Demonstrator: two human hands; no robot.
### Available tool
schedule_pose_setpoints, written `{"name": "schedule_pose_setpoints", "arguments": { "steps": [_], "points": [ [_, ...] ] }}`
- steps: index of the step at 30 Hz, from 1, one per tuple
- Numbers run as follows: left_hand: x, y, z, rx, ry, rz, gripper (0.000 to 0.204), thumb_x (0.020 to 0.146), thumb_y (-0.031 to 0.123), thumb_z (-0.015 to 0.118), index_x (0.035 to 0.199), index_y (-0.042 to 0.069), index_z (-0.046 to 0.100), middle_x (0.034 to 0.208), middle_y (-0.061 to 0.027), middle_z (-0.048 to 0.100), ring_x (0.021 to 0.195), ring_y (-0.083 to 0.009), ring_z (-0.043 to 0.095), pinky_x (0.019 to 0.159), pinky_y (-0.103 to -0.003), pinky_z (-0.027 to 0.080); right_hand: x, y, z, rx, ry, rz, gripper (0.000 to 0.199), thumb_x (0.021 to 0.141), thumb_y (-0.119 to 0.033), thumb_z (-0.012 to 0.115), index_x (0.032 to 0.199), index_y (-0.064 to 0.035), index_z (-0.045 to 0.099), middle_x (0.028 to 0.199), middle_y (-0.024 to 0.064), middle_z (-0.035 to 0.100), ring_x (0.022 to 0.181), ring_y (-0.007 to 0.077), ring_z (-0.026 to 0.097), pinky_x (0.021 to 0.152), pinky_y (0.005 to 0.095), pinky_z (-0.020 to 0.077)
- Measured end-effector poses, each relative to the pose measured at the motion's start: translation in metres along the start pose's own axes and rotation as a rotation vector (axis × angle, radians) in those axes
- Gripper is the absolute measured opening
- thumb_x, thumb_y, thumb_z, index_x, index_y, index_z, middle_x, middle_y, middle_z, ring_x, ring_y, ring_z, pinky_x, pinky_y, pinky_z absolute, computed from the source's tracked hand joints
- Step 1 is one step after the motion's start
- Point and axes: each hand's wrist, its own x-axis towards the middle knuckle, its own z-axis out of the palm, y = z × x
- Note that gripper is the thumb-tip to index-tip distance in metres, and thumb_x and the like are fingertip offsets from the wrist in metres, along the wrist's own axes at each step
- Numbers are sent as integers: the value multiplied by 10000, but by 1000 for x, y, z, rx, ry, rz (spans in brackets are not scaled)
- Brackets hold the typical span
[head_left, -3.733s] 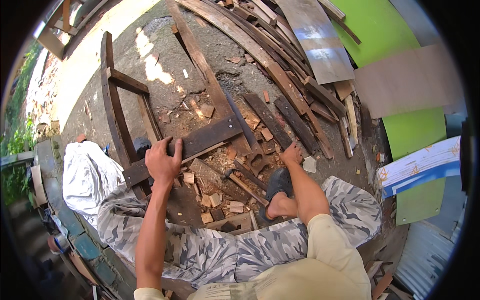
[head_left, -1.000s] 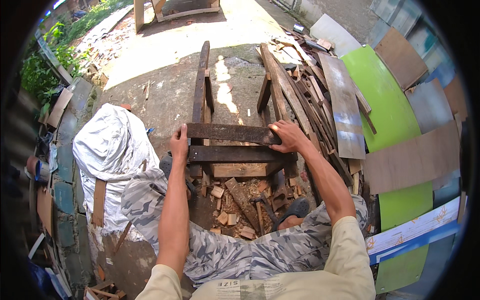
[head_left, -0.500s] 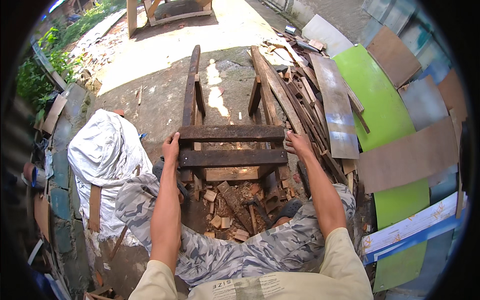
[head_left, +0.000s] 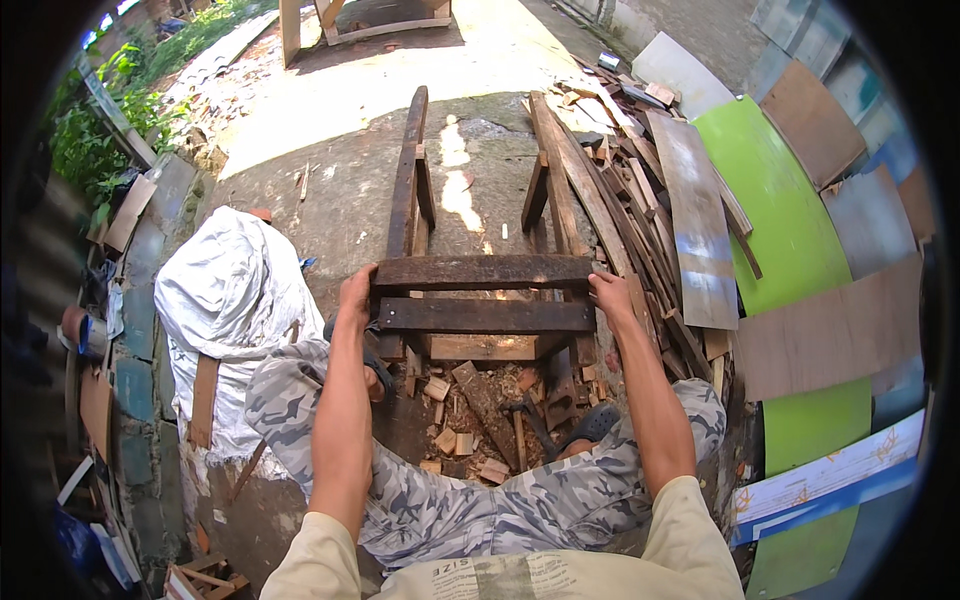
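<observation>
A dark wooden slat [head_left: 484, 271] lies crosswise on a wooden frame between my knees. Its left end is in my left hand [head_left: 357, 293], fingers curled round it. At the other end my right hand [head_left: 610, 290] is closed on the same slat. Parallel to it and nearer me is a second dark slat [head_left: 485, 315], lying across the frame, with small nail heads showing at its left end. Two long legs of the wooden frame [head_left: 403, 200] stretch away from me. Below, a hammer [head_left: 521, 425] rests among wood offcuts.
To the right lie a pile of wood strips [head_left: 640, 215] and a green panel [head_left: 760, 215] among other sheets. A white cloth sack [head_left: 220, 290] sits at left with a brown board [head_left: 203, 400]. Farther off stands another wooden frame [head_left: 385, 28].
The view has shifted, so the scene sits farther right. My right hand, its fingers looser at the slat's end before, now closes on it. My left hand stays at the other end.
</observation>
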Motion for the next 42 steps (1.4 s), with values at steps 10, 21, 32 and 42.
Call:
{"name": "schedule_pose_setpoints", "arguments": {
  "steps": [10, 21, 32, 42],
  "points": [
    [12, -6, -20, -102, -72, -69, 261, 957, 213, 671, 1074, -18, 693, 1019, -110, 719, 878, -217, 686, 806, -343, 536, -15, -14, 5, -35, 11, 29, 437, 940, -186, 694, 1303, 50, 638, 1103, 121, 729, 943, 213, 702, 802, 336, 543],
    [1, -2, -23, 10, -87, -66, 313, 973, 265, 678, 1138, -1, 688, 1065, -97, 709, 903, -219, 675, 803, -359, 530, -25, -23, -11, -177, 65, 16, 394, 820, -213, 747, 1106, 57, 747, 986, 162, 769, 881, 243, 721, 802, 365, 528],
    [-13, 1, -31, 13, -53, -106, 294, 888, 381, 780, 929, 104, 688, 761, -6, 603, 589, -110, 526, 580, -283, 426, -39, -50, -19, -210, -152, 177, 405, 948, -267, 716, 1221, 30, 688, 1047, 138, 736, 954, 224, 713, 838, 353, 563],
    [-45, 19, 3, 254, 105, 86, 444, 883, 424, 769, 1039, 9, 728, 785, -50, 662, 609, -130, 569, 585, -294, 453, -12, -24, -29, -381, -150, -110, 338, 929, -267, 711, 1062, 42, 740, 868, 118, 729, 787, 194, 669, 741, 355, 516]
  ]
}}
